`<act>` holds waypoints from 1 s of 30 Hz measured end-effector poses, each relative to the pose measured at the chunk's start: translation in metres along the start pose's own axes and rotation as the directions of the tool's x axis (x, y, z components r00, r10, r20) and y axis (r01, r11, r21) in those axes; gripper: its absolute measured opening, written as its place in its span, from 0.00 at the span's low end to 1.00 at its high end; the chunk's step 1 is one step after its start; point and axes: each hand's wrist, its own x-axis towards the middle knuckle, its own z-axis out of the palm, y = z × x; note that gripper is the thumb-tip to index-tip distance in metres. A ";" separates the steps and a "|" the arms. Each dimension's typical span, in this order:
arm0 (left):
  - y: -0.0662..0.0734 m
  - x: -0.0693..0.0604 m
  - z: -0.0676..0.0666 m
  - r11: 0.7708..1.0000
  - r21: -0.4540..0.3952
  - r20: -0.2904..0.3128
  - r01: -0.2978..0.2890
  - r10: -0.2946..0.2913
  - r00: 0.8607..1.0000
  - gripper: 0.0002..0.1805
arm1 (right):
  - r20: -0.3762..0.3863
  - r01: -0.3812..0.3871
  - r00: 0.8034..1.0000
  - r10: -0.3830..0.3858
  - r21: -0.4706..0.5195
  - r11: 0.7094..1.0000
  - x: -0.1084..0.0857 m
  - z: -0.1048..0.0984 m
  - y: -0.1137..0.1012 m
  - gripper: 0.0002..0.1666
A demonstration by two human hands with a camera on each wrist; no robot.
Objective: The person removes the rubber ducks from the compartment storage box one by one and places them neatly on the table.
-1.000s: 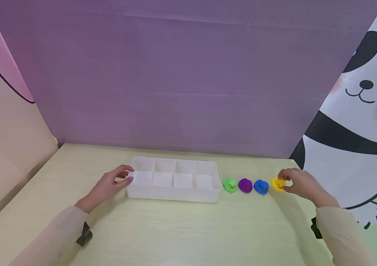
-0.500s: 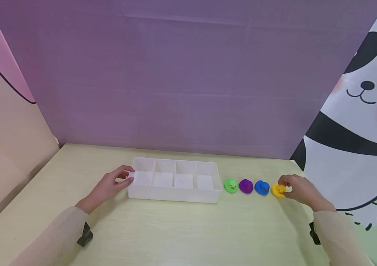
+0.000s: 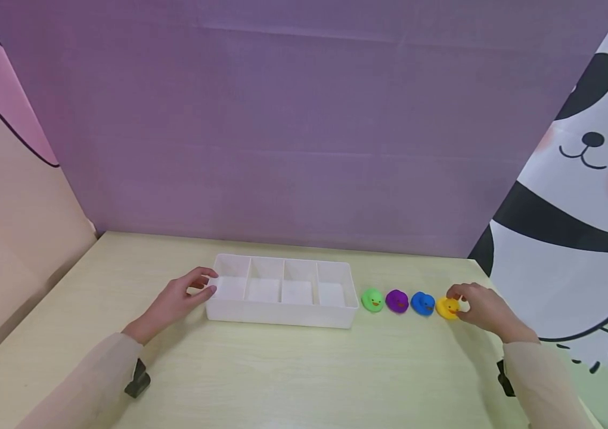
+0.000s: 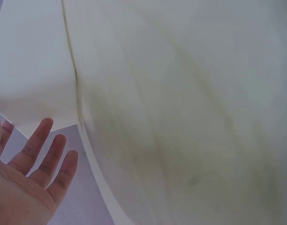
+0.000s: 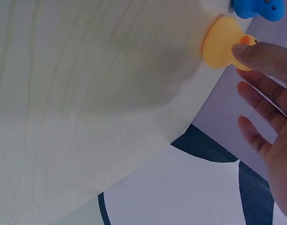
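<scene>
My right hand pinches a yellow rubber duck at the right end of a row. In the right wrist view the thumb lies on the duck's head; the index finger is mostly hidden behind it. Left of it stand a blue duck, a purple duck and a green duck. A white box with several compartments is left of the row. At the box's left end is my left hand, its fingers loosely bent and fingertips at the wall; firm contact is unclear.
The ducks and box stand on a pale wooden table. A purple backdrop rises behind it. A panel with a panda picture stands on the right, a pink and beige panel on the left.
My right hand has brought the yellow duck toward me and slightly left, closer to the blue duck and in line with the row. The left hand has stayed at the box's end.
</scene>
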 end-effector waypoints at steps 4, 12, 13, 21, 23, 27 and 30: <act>0.001 0.000 0.000 1.000 -0.002 0.001 0.004 -0.004 1.000 0.19 | -0.007 -0.012 1.000 0.012 -0.002 1.000 -0.001 0.001 0.001 0.22; 0.001 0.001 0.000 1.000 0.002 -0.003 -0.004 0.004 1.000 0.18 | -0.042 -0.027 0.999 0.026 -0.015 1.000 -0.003 0.004 0.000 0.20; 0.001 0.001 0.000 1.000 0.001 -0.003 -0.002 0.002 1.000 0.18 | -0.047 -0.024 0.999 0.023 -0.020 1.000 -0.004 0.005 0.001 0.20; 0.001 0.000 0.000 1.000 -0.006 0.003 0.015 -0.015 1.000 0.19 | -0.104 0.016 0.994 -0.022 -0.055 0.998 -0.005 0.007 0.002 0.18; 0.000 0.000 0.000 1.000 -0.004 0.006 0.016 -0.016 1.000 0.19 | -0.112 0.022 0.993 -0.028 -0.056 0.998 -0.005 0.007 0.002 0.19; 0.000 0.000 0.000 1.000 0.002 0.010 0.018 -0.018 1.000 0.19 | -0.109 0.019 0.994 -0.025 -0.056 0.998 -0.006 0.008 0.001 0.19; 0.000 0.000 0.000 1.000 0.006 0.006 0.018 -0.018 1.000 0.18 | -0.101 0.010 0.995 -0.015 -0.048 0.999 -0.006 0.008 -0.001 0.19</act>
